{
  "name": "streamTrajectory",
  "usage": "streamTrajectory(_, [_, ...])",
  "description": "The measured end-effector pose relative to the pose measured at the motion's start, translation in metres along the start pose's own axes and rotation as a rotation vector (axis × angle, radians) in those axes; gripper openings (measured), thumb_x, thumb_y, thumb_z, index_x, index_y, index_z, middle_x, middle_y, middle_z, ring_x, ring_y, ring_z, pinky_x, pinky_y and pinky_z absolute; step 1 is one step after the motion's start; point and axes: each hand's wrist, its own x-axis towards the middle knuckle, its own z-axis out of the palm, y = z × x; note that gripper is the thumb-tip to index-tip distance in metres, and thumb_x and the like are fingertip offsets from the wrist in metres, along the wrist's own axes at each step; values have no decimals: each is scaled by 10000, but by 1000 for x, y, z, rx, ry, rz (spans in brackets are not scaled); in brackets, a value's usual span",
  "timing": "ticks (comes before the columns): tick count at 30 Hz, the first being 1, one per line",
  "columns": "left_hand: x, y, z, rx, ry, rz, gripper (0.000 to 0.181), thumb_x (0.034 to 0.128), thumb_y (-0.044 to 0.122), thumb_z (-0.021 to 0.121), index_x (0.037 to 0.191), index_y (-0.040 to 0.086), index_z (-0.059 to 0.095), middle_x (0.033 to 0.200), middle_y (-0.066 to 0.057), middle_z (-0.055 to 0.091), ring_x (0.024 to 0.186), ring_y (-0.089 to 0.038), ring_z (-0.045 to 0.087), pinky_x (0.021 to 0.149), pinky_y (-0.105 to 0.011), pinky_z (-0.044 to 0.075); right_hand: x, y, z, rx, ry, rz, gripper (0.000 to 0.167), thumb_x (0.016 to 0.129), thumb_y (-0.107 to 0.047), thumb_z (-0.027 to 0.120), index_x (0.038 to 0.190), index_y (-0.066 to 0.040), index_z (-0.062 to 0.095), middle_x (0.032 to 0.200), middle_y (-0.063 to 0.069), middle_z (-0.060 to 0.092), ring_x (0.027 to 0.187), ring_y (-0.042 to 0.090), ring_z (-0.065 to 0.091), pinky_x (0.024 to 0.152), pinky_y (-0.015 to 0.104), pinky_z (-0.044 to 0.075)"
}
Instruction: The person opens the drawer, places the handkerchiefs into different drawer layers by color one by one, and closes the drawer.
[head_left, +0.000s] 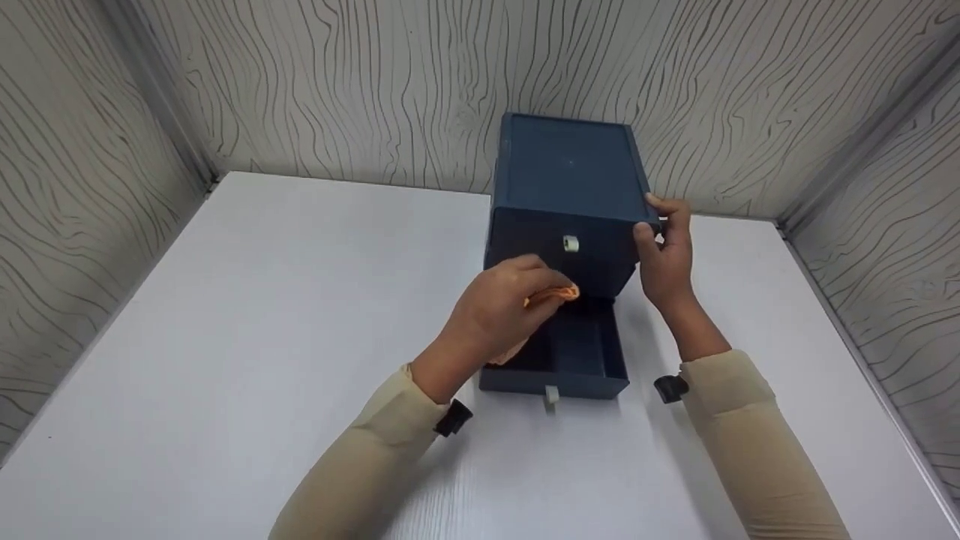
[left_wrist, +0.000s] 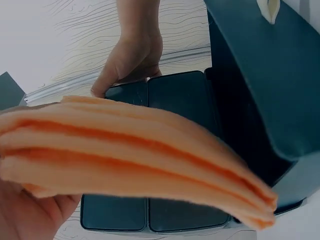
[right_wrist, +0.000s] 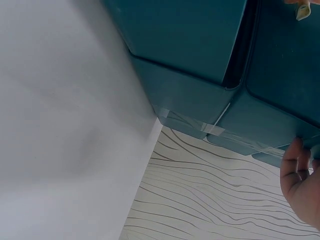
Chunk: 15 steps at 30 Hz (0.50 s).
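Note:
A folded orange cloth (head_left: pixel 555 294) is pinched in my left hand (head_left: pixel 499 304), in front of the dark blue drawer unit (head_left: pixel 574 165). Filling much of the left wrist view, the cloth (left_wrist: pixel 135 150) shows several soft folds. Below that hand, the pulled-out lower drawer (head_left: pixel 585 385) reaches toward me; the hand and cloth hide part of its inside. With thumb and fingers, my right hand (head_left: pixel 670 259) grips the top right front corner of the unit. The right wrist view shows this hand (right_wrist: pixel 302 185) against the unit's side (right_wrist: pixel 265 120).
A pale pull tab (head_left: pixel 571 244) sits on the upper drawer front, another tab (head_left: pixel 553 396) on the lower one. The unit stands on a white table (head_left: pixel 262 337), close to a wood-patterned back wall (head_left: pixel 375 90). Side walls flank the table.

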Motion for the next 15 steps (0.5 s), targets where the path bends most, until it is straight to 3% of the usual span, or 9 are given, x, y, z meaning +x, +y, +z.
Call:
streamTrajectory(7, [6, 0, -4, -66, 10, -5, 125, 871, 160, 706, 986, 144, 752, 847, 4, 640, 729, -70, 564, 680, -150, 487, -1, 3, 0, -18, 5, -27, 505, 940, -459, 524, 1291, -103, 452, 1202, -31, 424, 891, 111, 452, 682, 190, 427])
streamTrajectory(15, [6, 7, -6, -158, -32, -49, 134, 858, 111, 696, 984, 121, 740, 863, 1, 639, 728, -65, 549, 650, -121, 469, 1, 3, 0, -22, 9, -51, 524, 929, -495, 535, 1274, -108, 458, 1187, 10, 441, 859, 108, 449, 649, 174, 431])
